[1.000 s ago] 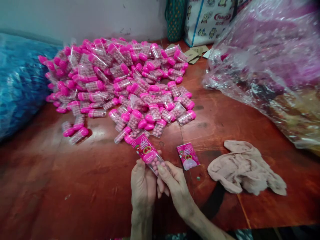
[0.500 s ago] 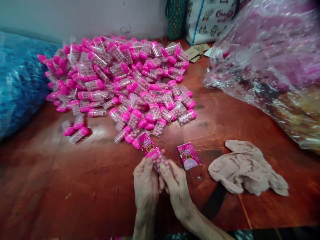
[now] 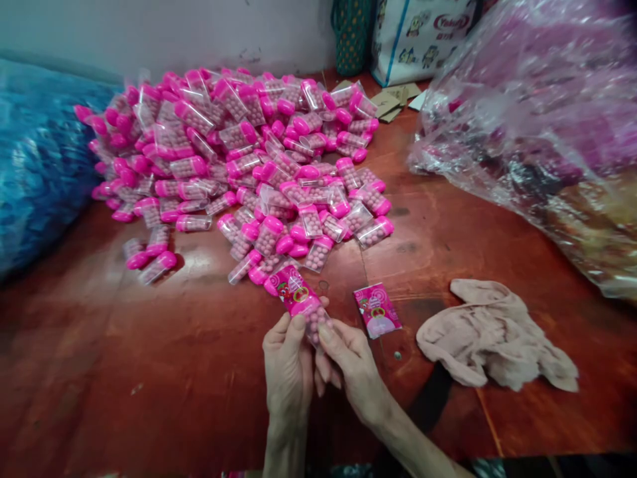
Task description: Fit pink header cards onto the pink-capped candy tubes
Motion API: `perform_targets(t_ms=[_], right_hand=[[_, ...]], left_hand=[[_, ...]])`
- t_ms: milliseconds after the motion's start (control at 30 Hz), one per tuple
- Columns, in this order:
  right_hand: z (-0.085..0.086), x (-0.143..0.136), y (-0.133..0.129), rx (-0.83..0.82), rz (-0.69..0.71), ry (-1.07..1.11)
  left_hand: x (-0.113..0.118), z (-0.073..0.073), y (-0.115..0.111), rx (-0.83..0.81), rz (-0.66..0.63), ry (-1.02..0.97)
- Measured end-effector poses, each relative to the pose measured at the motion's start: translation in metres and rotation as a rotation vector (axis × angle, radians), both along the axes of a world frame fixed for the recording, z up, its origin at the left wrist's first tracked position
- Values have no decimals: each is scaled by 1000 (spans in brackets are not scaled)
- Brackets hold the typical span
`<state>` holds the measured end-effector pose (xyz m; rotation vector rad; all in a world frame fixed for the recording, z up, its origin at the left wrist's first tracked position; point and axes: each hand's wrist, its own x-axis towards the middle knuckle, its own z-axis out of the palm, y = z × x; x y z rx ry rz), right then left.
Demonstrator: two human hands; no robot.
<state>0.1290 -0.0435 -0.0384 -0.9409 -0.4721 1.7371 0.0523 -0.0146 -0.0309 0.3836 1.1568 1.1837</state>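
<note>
Between my two hands is a clear candy container (image 3: 314,320) full of pink balls, with a printed pink sleeve label (image 3: 297,290) around its far end. My left hand (image 3: 288,362) is closed on its left side, the thumb lying along it. My right hand (image 3: 351,362) pinches the near end with thumb and fingers. Just right of my hands lies a small stack of pink printed labels (image 3: 378,312). Beyond them spreads a big pile of pink-capped candy containers (image 3: 239,153).
A blue plastic bag (image 3: 40,166) bulges at the left. On the right lie a large clear plastic bag (image 3: 497,133) and a crumpled beige cloth (image 3: 497,335). Cardboard pieces (image 3: 391,103), a white printed bag (image 3: 423,40) and a green dotted bag (image 3: 350,40) are by the wall.
Both hands keep hold of the container, which has barely moved. The printed sleeve appears slightly lower on it, and my right fingers have shifted a little. The view has moved slightly.
</note>
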Motion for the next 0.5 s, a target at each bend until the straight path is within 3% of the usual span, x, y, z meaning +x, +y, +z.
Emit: perform_targets(t_ms=[167, 367, 500], right_hand=[[8, -2, 1, 23, -83, -337], [3, 5, 3, 61, -69, -508], [10, 20, 1, 144, -32, -940]], left_hand=[[3, 0, -2, -3, -23, -29], [5, 3, -1, 11, -149, 4], [5, 3, -2, 55, -133, 46]])
